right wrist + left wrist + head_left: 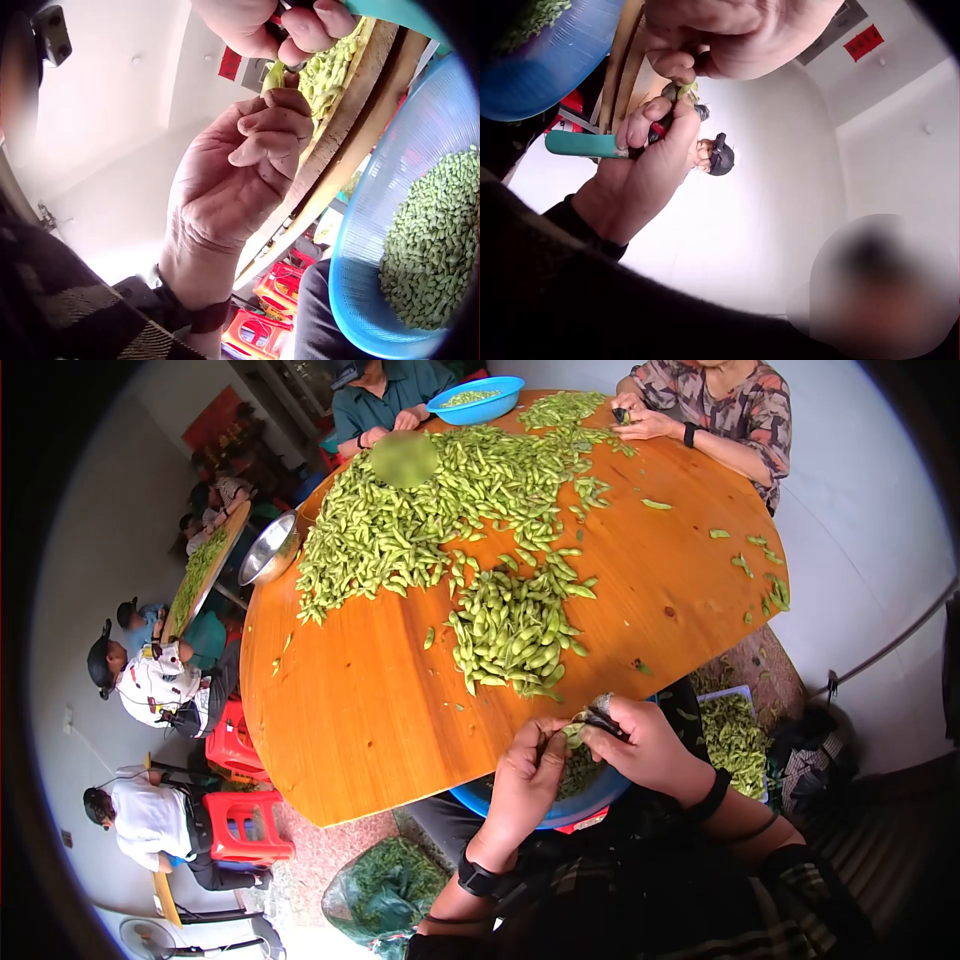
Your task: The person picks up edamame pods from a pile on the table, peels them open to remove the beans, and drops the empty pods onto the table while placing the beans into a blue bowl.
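Observation:
My left hand [530,772] pinches a green pod [574,734] between thumb and fingers, above a blue basket [606,794] at the table's near edge. Close against it, my right hand [645,748] grips a tool [608,722] with dark parts. In the left wrist view a teal handle [585,144] sticks out of the right hand [641,169], and the tool's tip meets the pod. The right wrist view shows the left hand [240,161] holding the pod [274,77], and shelled beans [435,240] in the basket.
A small pod pile [515,625] lies before my hands on the wooden table [360,700], a larger heap [400,520] beyond it. Two people sit across. A metal bowl [268,550] is at the left edge; a crate of pods [733,740] stands on the floor at right.

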A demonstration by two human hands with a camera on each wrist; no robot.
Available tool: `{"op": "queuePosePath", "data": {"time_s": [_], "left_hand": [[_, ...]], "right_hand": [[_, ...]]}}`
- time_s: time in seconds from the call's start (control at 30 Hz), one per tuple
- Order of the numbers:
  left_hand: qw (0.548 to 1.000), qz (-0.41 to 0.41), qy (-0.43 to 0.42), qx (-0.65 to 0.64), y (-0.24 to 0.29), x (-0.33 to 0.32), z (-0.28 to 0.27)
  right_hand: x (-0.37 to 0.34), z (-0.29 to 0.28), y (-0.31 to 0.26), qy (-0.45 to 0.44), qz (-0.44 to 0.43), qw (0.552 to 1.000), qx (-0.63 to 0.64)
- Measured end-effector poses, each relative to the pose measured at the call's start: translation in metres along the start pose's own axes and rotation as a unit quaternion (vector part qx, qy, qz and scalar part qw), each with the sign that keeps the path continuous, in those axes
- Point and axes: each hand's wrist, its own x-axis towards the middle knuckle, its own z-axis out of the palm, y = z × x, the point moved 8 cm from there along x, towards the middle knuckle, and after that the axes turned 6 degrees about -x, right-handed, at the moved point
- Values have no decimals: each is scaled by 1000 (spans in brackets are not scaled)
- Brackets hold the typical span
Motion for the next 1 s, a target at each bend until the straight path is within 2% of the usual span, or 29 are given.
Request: {"op": "queuePosePath", "data": {"time_s": [0.03, 0.1, 0.13, 0.17, 0.23, 0.27, 0.33, 0.37, 0.43, 0.47, 0.5, 0.57, 0.6, 0.67, 0.83, 0.9, 0.93, 0.97, 1.0], "left_hand": [[993, 73, -15, 89, 10, 1, 4], [985, 103, -19, 139, 18, 2, 9], [973, 133, -20, 187, 24, 2, 13], [973, 133, -22, 187, 24, 2, 13], [902, 135, -37, 408, 21, 0, 19], [901, 137, -37, 410, 19, -2, 23], [880, 170, -13, 444, 18, -6, 32], [897, 122, -24, 424, 12, -7, 32], [940, 114, -52, 317, -10, -3, 26], [971, 82, -49, 220, -3, -5, 32], [989, 58, 2, 140, -18, -6, 22], [1000, 11, 17, 20, -13, -6, 25], [1000, 15, 22, 18, -13, -6, 22], [988, -95, 35, -120, -32, -7, 14], [976, -126, 94, -152, -32, -11, 8], [980, -80, 87, -161, -25, -11, 6], [987, -66, 82, -125, -27, -11, 4], [991, -61, 49, -105, -27, -12, 3], [997, -1, 32, -72, -22, -9, 3]], "right_hand": [[1, 1, -4, -31, -8, 999, -9], [2, 1, -6, -58, -17, 998, -16], [2, 1, 3, -75, 36, 996, 20], [1, 3, 11, -92, 88, 990, 57], [1, -2, 5, -100, 120, 984, 84], [-1, -2, 6, -110, 152, 976, 110], [-2, 1, 10, -85, 130, 983, 94], [-3, 2, 12, -62, 110, 989, 77], [-6, 4, 14, -68, 142, 984, 84], [-7, 8, 11, -74, 130, 982, 117], [-9, 11, 9, -82, 122, 978, 149], [-11, 14, 11, -89, 109, 983, 122], [-11, 13, 12, -84, 105, 985, 106], [-8, 9, 5, -64, 105, 989, 85], [-16, 0, 5, -14, 33, 999, -14], [-21, -2, 3, 3, 12, 999, -45], [-23, -3, 7, -11, 8, 997, -77], [-23, -4, 6, -10, 2, 997, -77], [-23, -2, 4, -34, 5, 998, -44]]}}
